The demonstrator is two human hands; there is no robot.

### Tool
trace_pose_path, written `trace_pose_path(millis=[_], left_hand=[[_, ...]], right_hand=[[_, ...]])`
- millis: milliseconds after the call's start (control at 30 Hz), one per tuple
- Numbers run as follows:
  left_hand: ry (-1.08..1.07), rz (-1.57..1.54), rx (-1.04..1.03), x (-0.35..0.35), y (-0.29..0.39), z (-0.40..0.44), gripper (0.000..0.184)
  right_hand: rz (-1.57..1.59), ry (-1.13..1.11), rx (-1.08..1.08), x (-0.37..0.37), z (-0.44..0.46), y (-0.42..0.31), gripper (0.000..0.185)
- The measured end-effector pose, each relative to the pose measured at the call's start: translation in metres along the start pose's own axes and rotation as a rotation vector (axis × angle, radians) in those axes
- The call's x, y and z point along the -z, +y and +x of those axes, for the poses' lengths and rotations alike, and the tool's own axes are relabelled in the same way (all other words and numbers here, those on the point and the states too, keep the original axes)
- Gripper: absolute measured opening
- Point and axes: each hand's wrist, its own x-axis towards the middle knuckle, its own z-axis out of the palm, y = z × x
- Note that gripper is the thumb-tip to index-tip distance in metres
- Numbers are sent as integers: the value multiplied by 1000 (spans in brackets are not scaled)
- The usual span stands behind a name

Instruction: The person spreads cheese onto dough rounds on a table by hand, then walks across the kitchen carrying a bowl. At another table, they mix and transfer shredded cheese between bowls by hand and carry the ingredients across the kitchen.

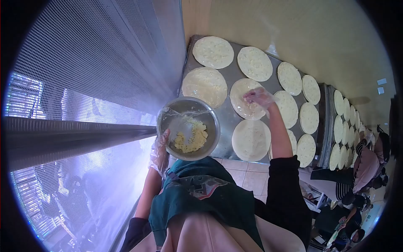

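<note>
A metal bowl (213,138) with a crumbly pale yellow mixture (192,138) in it is held against my apron. My left hand (160,153), in a clear plastic glove, grips the bowl's left side. Also gloved in clear plastic, my right hand (259,98) is over a round flat dough (243,110) with a wet, shiny surface. Its fingers are bunched together, and what they hold, if anything, is too small to name. Several more dough rounds (251,140) lie in rows on the metal tray (226,126).
A mesh curtain (100,50) and a grey post (75,136) stand at the left. Beyond the metal tray a wall (294,25) runs along the table. More trays of dough rounds (338,102) continue to the right, where several people (367,166) are.
</note>
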Motion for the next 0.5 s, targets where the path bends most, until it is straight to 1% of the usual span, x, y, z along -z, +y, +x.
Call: trace_pose_path(millis=[67, 100, 167, 200, 267, 300, 367, 400, 467, 500], left_hand=[[-3, -21, -2, -2, 1, -1, 65], [4, -18, -2, -2, 2, -2, 65], [8, -15, -1, -2, 2, -1, 65], [-1, -17, -2, -1, 2, 0, 65], [-18, -13, 0, -1, 3, 1, 66], [-11, 13, 14, -1, 5, 1, 66], [-5, 46, 28, -3, 9, -1, 66], [-14, 52, 35, -5, 11, -2, 65], [-26, 64, 42, -7, 13, -3, 65], [-31, 59, 37, -8, 12, -3, 65]], right_hand=[[207, -53, -59, 16, -21, 6, 21], [206, -51, -60, 24, -29, 10, 21], [59, -60, -84, 35, -42, 20, 21], [60, -55, -86, 33, -45, 25, 21], [-88, 15, -107, 27, -51, 36, 18], [-84, 22, -110, 23, -53, 41, 18], [-218, 116, -36, 10, -54, 42, 12], [-213, 120, -39, 6, -55, 42, 12], [-415, 247, -122, -2, -57, 40, 12], [-410, 252, -125, -5, -59, 40, 12]])
